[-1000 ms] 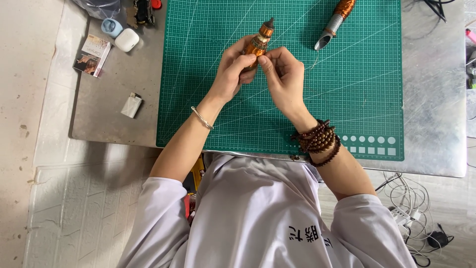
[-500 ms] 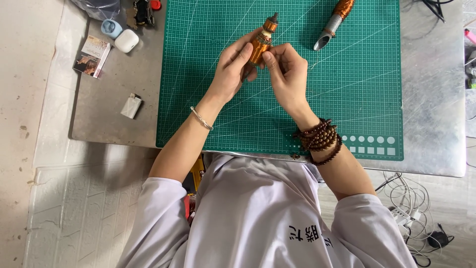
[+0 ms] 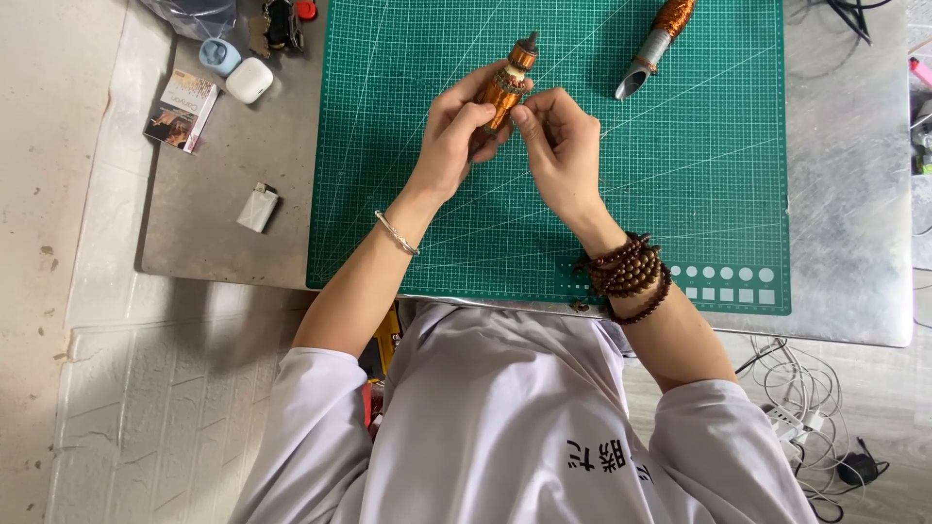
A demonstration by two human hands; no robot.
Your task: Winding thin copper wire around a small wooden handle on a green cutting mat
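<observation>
Both hands were closed on the copper-wound rotor (image 3: 506, 85), left hand (image 3: 454, 136) gripping its lower body and right hand (image 3: 560, 146) pinching beside it, its long axis tilted up-right above the green mat (image 3: 408, 213).

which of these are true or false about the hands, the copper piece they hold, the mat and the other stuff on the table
1. Both hands hold the copper-wound part above the green cutting mat. True: the left hand wraps it, and the right hand pinches it with its fingertips.
2. A second copper and grey part lies on the mat, apart from the hands. True.
3. The dark bead bracelets are on the left wrist. False: they are on the right wrist; the left wears a thin silver bracelet.
4. The white earbud case sits on the mat. False: it sits on the bare metal table, left of the mat.
</observation>
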